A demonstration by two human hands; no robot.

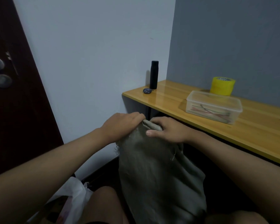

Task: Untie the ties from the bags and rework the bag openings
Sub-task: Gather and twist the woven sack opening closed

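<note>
rolling the mouth of the grey sack point(153, 172), held upright between the knees.

left hand point(120, 125) and right hand point(166, 130) both pinch the rolled rim point(151, 125) at the top, fingers curled over it. no tie is visible there. recommended: keep the grips close, turn the fold evenly, maintain cloth tension.

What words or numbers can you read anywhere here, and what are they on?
None can be read.
Yellow tape roll: dark print on its top ring, too blurred to read.
Grey bag, clear plastic box, black bottle: no writing shows.
</note>
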